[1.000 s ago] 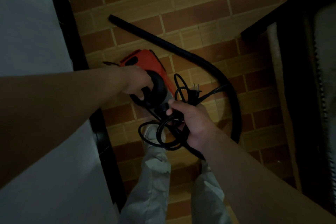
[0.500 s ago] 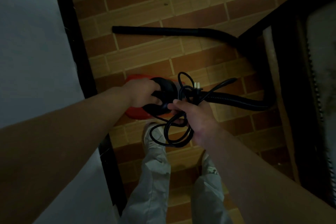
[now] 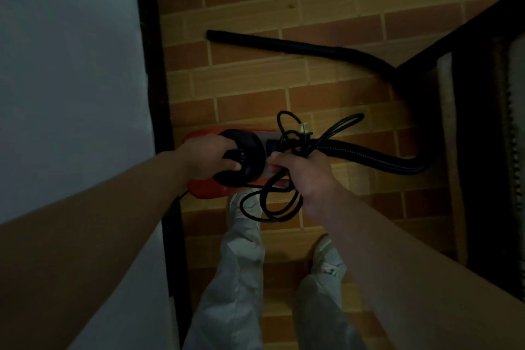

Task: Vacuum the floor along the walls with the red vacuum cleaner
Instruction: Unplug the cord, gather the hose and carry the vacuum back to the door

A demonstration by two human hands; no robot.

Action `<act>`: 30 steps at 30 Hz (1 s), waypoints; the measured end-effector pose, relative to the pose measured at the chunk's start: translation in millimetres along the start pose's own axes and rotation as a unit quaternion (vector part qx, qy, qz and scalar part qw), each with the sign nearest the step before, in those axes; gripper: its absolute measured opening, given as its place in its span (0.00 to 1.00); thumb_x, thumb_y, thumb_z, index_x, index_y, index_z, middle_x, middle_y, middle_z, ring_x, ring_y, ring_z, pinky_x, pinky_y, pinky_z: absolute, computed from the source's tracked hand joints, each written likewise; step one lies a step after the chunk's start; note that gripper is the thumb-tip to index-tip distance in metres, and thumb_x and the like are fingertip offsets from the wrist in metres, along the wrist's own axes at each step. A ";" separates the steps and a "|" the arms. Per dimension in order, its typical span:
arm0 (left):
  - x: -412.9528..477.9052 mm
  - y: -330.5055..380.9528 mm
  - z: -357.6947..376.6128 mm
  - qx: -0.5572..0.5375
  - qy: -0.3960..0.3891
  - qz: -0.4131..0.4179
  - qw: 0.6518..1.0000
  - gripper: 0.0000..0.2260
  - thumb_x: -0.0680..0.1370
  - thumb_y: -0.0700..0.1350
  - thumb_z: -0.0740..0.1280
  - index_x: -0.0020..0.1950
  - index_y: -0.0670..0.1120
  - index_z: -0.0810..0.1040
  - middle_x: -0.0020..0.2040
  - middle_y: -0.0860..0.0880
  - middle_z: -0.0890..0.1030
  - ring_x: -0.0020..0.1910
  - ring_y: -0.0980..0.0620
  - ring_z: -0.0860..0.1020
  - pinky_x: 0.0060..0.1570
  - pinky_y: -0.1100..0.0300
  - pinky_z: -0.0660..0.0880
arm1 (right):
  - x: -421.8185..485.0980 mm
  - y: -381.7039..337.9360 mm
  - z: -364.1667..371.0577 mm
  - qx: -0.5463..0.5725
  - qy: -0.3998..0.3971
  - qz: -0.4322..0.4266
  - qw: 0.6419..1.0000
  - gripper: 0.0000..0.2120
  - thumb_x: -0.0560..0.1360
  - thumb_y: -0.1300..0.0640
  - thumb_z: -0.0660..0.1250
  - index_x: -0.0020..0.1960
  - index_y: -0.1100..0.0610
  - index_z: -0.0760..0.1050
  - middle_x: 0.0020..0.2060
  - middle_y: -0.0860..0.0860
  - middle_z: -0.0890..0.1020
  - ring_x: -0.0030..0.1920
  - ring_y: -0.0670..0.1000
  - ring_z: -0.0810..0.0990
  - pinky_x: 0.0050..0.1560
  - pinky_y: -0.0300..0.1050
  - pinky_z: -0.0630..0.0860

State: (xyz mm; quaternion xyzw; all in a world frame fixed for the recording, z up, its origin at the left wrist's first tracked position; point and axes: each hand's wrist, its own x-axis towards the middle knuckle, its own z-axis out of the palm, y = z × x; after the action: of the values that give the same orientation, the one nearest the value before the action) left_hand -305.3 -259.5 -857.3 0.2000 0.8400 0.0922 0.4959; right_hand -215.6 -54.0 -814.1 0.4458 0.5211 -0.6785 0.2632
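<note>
The red vacuum cleaner (image 3: 208, 192) is lifted above the brick-pattern floor (image 3: 255, 85), close to the white wall (image 3: 68, 65). My left hand (image 3: 206, 156) grips its black round top part (image 3: 244, 156). My right hand (image 3: 301, 172) holds a bundle of black power cord (image 3: 267, 207), with the plug (image 3: 305, 131) sticking up above my fingers. The black ribbed hose (image 3: 369, 155) runs right from the cleaner, bends under the furniture and ends in a straight black nozzle tube (image 3: 270, 42) lying on the floor.
A black skirting board (image 3: 154, 79) runs along the wall on the left. Dark furniture (image 3: 483, 122) with a pale edge fills the right side. My legs in light trousers (image 3: 235, 278) and white shoes stand below the cleaner.
The cleaner has turned so the hose now points right, and the nozzle tube has swung from a diagonal to lying across the floor. Both hands keep their grips.
</note>
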 end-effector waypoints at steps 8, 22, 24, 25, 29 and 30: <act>-27.6 4.1 40.0 -0.065 0.038 -0.054 0.996 0.09 0.80 0.55 0.69 0.51 0.51 0.74 0.48 0.48 0.78 0.47 0.48 0.77 0.42 0.54 0.72 | -7.0 24.0 -9.7 -0.052 -0.038 -0.019 0.998 0.07 0.77 0.61 0.73 0.49 0.65 0.82 0.39 0.56 0.86 0.43 0.56 0.86 0.47 0.55 0.82; -39.4 77.1 133.6 -0.337 0.114 -0.125 0.926 0.13 0.82 0.50 0.68 0.47 0.41 0.80 0.39 0.46 0.83 0.39 0.47 0.82 0.37 0.58 0.79 | -21.4 97.5 -51.6 -0.126 -0.039 -0.036 0.991 0.06 0.77 0.60 0.72 0.53 0.59 0.82 0.45 0.54 0.86 0.49 0.56 0.84 0.55 0.62 0.82; -36.0 89.2 143.0 -0.380 0.114 -0.130 0.909 0.14 0.82 0.51 0.68 0.48 0.39 0.80 0.42 0.43 0.83 0.41 0.45 0.83 0.40 0.55 0.81 | -23.4 97.8 -57.4 -0.146 -0.043 -0.049 0.987 0.11 0.77 0.60 0.72 0.59 0.61 0.80 0.47 0.53 0.84 0.52 0.55 0.84 0.51 0.52 0.82; -33.8 95.4 146.5 -0.403 0.114 -0.130 0.899 0.14 0.82 0.51 0.68 0.47 0.41 0.80 0.43 0.42 0.83 0.41 0.46 0.83 0.40 0.53 0.81 | -23.1 97.8 -59.9 -0.156 -0.045 -0.056 0.985 0.13 0.77 0.61 0.72 0.61 0.61 0.79 0.49 0.53 0.84 0.52 0.55 0.83 0.47 0.46 0.81; -20.3 122.4 154.4 -0.482 0.106 -0.136 0.859 0.11 0.84 0.50 0.64 0.52 0.44 0.80 0.46 0.43 0.84 0.43 0.46 0.83 0.41 0.51 0.82 | -12.9 101.6 -70.1 -0.199 -0.036 -0.056 0.978 0.07 0.76 0.63 0.72 0.53 0.62 0.78 0.44 0.53 0.82 0.51 0.57 0.82 0.51 0.49 0.81; -16.2 127.9 156.0 -0.493 0.104 -0.138 0.853 0.12 0.84 0.50 0.63 0.54 0.43 0.81 0.45 0.43 0.84 0.42 0.46 0.84 0.39 0.51 0.83 | -10.2 103.4 -73.1 -0.211 -0.029 -0.056 0.975 0.06 0.76 0.63 0.72 0.52 0.61 0.78 0.43 0.53 0.82 0.51 0.57 0.82 0.52 0.51 0.80</act>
State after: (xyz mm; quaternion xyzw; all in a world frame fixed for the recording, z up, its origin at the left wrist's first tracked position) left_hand -131.4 -157.8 -875.8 -0.1995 0.7502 0.4446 0.4468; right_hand -101.7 -19.2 -858.4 0.3305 0.6687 -0.5795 0.3284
